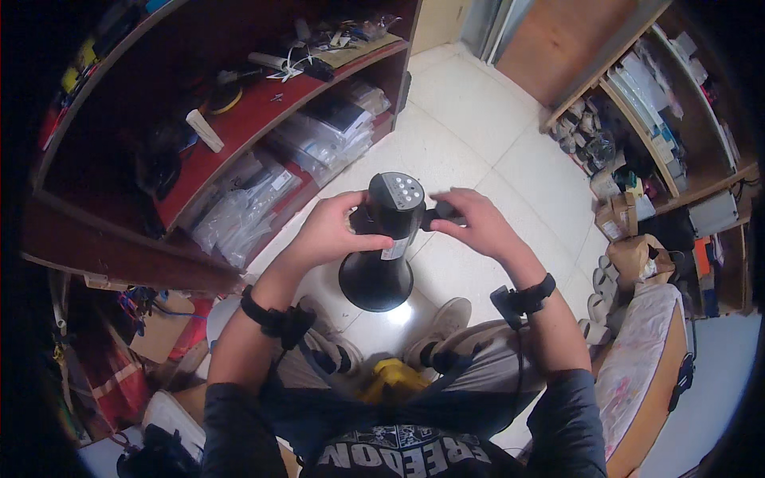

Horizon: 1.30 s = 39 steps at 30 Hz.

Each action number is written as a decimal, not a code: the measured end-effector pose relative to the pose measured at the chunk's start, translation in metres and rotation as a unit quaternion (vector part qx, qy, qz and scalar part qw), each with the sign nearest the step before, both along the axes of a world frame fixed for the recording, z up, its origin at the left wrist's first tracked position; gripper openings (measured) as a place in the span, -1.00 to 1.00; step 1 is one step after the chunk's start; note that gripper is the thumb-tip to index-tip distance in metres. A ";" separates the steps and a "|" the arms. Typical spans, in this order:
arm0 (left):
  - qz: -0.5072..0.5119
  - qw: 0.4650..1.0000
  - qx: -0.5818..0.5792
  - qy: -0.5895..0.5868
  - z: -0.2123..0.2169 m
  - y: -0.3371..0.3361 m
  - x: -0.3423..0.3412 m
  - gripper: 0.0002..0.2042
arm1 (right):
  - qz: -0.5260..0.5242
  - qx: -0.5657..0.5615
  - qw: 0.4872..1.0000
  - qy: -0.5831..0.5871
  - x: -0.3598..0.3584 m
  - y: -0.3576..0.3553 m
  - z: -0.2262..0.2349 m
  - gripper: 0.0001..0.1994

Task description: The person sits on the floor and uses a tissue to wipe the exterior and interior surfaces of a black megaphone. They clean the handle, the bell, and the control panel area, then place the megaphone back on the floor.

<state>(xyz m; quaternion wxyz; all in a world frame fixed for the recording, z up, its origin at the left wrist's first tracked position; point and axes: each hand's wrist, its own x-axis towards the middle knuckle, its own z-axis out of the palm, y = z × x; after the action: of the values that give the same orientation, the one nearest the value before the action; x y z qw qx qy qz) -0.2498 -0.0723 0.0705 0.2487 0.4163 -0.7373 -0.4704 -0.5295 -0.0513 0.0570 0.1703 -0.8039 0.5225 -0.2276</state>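
A black megaphone [396,219] is held upright between my hands, its flared horn facing down toward the floor. Its top end carries a panel of several pale round buttons, and a white label shows on its side. My left hand [335,229] grips the body from the left, thumb across the front. On the other side, my right hand [476,223] has its thumb and fingers closed around a dark part that sticks out from the megaphone. That part is mostly covered by the fingers, so its exact shape is hard to tell.
At left, a dark red shelf unit [263,95] holds cables, tools and plastic-wrapped packages. Wooden shelves [677,151] on the right are crowded with bags and boxes. My shoes stand on pale floor tiles [494,151]; a yellow object [393,378] lies between my legs.
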 end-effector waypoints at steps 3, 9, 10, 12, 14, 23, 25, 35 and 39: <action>-0.011 1.000 -0.008 -0.008 -0.003 -0.002 -0.002 -0.42 | -0.034 0.157 0.983 0.085 -0.020 -0.001 -0.008 -0.47; -0.055 0.997 0.009 0.056 -0.019 -0.009 0.005 -0.43 | 0.069 0.138 0.985 -0.075 -0.015 0.004 0.005 -0.41; -0.054 0.997 0.031 0.049 -0.014 -0.008 0.006 -0.42 | 0.106 0.192 0.975 -0.032 -0.009 0.003 0.006 -0.44; -0.058 0.996 0.052 0.044 -0.014 -0.007 0.004 -0.42 | 0.112 0.219 0.969 0.017 -0.005 0.003 0.014 -0.47; -0.080 0.989 0.091 0.081 -0.018 -0.006 0.004 -0.41 | 0.097 0.307 0.946 0.039 0.000 0.003 0.016 -0.54; -0.094 0.993 0.009 0.066 -0.016 -0.013 0.010 -0.39 | 0.057 0.249 0.967 -0.012 0.002 0.006 0.012 -0.54; -0.082 0.995 0.008 0.061 -0.012 -0.013 0.011 -0.38 | 0.064 0.242 0.968 -0.023 -0.001 0.006 0.005 -0.54; 0.166 0.972 -0.096 0.137 -0.037 -0.028 0.005 -0.67 | -0.084 0.510 0.732 -0.444 0.022 0.013 -0.013 -0.48; 0.127 0.948 -0.282 0.072 -0.017 -0.005 -0.013 -0.67 | -0.074 0.538 0.582 -0.606 0.028 0.011 -0.027 -0.53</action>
<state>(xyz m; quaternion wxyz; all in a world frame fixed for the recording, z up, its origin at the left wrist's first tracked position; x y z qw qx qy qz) -0.2631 -0.0774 0.0532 0.4665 0.3840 -0.7610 -0.2363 -0.5011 -0.0402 0.0304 0.8311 -0.1996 0.3824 -0.3510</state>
